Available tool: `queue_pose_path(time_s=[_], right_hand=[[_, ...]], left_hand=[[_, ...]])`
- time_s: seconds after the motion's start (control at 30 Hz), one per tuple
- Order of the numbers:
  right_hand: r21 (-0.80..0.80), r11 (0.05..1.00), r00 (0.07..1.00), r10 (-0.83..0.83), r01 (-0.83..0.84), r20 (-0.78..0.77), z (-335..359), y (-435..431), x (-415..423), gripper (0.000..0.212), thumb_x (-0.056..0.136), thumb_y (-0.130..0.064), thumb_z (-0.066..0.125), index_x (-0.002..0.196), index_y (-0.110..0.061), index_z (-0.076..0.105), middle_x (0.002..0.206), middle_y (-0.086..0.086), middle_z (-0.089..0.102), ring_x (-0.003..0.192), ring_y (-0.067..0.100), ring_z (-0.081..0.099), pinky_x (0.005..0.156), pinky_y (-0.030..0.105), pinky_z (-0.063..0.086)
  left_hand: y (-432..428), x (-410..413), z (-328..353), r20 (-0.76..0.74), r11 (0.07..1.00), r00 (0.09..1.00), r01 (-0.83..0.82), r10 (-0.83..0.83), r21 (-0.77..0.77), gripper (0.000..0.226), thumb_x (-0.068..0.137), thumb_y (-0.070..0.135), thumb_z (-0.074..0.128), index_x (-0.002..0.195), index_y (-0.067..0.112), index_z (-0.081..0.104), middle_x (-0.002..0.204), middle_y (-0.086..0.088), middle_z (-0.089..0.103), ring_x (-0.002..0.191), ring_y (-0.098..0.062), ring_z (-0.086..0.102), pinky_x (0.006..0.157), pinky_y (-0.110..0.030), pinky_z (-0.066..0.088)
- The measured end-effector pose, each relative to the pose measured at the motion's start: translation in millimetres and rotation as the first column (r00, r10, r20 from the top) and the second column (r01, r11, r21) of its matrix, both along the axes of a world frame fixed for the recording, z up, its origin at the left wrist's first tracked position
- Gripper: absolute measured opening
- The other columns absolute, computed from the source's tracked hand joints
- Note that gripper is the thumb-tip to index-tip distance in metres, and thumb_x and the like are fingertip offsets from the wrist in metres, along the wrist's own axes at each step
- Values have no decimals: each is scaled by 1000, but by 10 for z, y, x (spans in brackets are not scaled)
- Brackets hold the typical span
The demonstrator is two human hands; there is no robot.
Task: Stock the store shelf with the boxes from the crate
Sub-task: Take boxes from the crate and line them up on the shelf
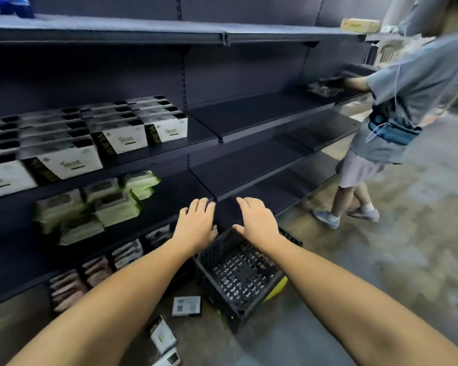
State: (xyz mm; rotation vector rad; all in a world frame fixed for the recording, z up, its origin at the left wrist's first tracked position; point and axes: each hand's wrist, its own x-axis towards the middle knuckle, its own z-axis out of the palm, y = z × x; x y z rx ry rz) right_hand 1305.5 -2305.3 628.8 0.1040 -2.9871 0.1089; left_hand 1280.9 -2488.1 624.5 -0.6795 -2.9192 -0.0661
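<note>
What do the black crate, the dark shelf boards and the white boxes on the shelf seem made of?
Crate: likely moulded plastic, matte black; its walls are an open lattice.
Shelf boards: probably painted metal, dark and smooth, with thin front edges.
Boxes: apparently printed cardboard, sharp corners, flat faces.

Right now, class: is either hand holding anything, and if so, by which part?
Nothing is held: the left hand and right hand are both open, palms down, over the black plastic lattice crate.
</note>
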Motion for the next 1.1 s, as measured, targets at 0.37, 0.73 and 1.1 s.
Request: queue_pose_path(time_s=[0.37, 0.73, 1.1], right_hand=[[-20, 979, 970, -196, 201, 141, -356, 1217, 245, 78, 89, -46, 64, 150, -16, 26, 146, 5, 38, 134, 29, 34, 101, 42, 44], [5, 952, 911, -295, 306, 287, -972, 1774, -362, 78, 87, -46, 66, 149, -19, 27, 143, 4, 39, 132, 28, 36, 99, 40, 46], [-22, 951, 886, -278, 308, 371, -1715, 2158, -1310, 72, 89, -45, 64, 147, -19, 31, 140, 3, 43, 128, 27, 41, 96, 39, 46]], left_hand=[[998, 12, -394, 112, 998, 992, 59, -60, 9, 60, 93, 45, 50, 143, 15, 33, 146, -6, 35, 136, -26, 33, 103, -42, 38], [1268, -908, -1024, 251, 999, 967, 40, -33, -23, 58, 94, 46, 49, 142, 17, 35, 145, -6, 37, 134, -27, 36, 101, -42, 40], [1855, -1778, -1620, 332, 994, 940, 97, -76, -47, 55, 96, 44, 46, 143, 16, 36, 146, -5, 37, 136, -25, 35, 105, -42, 37]])
